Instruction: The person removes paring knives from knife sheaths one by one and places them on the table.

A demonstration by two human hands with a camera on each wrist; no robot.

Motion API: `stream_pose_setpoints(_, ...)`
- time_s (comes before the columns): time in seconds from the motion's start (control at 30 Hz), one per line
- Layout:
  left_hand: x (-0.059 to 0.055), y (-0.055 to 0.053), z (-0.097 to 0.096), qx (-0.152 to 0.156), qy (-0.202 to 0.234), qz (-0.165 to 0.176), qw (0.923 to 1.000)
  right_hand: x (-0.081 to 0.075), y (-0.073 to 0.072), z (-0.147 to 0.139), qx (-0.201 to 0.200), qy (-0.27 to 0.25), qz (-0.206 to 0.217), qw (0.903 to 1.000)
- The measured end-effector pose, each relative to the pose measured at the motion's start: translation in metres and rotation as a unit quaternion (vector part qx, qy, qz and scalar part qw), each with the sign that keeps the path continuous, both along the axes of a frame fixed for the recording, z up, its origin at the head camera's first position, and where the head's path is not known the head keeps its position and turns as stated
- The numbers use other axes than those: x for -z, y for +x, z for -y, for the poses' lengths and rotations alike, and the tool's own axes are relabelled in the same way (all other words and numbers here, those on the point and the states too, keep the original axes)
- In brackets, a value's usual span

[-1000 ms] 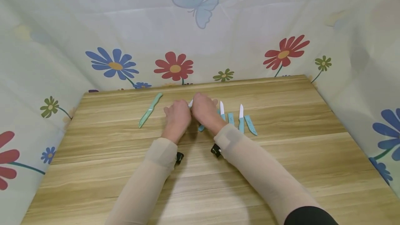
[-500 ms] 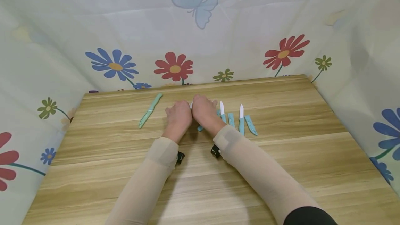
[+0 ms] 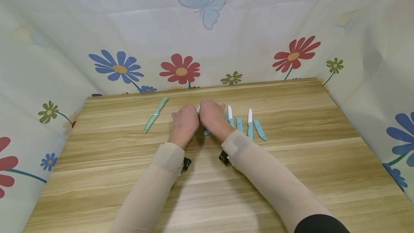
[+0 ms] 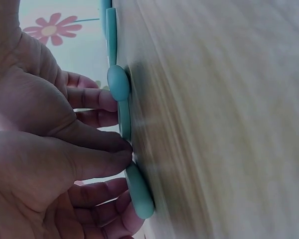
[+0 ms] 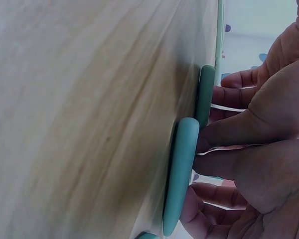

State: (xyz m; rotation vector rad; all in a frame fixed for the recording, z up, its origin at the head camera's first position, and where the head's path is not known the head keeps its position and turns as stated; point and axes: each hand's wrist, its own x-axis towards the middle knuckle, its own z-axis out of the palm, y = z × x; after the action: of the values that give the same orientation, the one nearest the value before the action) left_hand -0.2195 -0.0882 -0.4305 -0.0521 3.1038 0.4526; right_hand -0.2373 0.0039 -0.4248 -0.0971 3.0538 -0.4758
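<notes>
My left hand (image 3: 185, 121) pinches a small paring knife, whose teal handle (image 4: 139, 191) shows under its fingers in the left wrist view. A bit of white blade (image 3: 198, 109) peeks out between the hands in the head view. My right hand (image 3: 213, 116) is close beside it, thumb nearly meeting the left thumb. Between its thumb and fingers shows a thin teal strip (image 4: 124, 120) that looks like a sheath, mostly hidden. A blue handle (image 5: 182, 174) lies on the table in front of the right hand's fingers.
To the right lie two blue-handled knives (image 3: 230, 114) (image 3: 250, 127) with white blades. Blue sheaths (image 3: 239, 123) (image 3: 260, 129) lie beside them. A green sheathed knife (image 3: 156, 114) lies on the left. Flowered cloth (image 3: 258, 28) surrounds the wooden table (image 3: 307, 168).
My left hand has shifted very slightly to the right, closer to the right hand. The visible sliver of white blade has changed a little. The other knives and sheaths stay put.
</notes>
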Motion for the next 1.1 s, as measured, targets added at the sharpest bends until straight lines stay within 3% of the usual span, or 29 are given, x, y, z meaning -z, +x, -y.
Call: stream_pose_setpoints(1.1,-0.0018,0.0008,-0.0035,0.01,0.005,0.008,0.9999,0.0034,-0.001,-0.0044,-0.01,0.044,-0.013,0.9989)
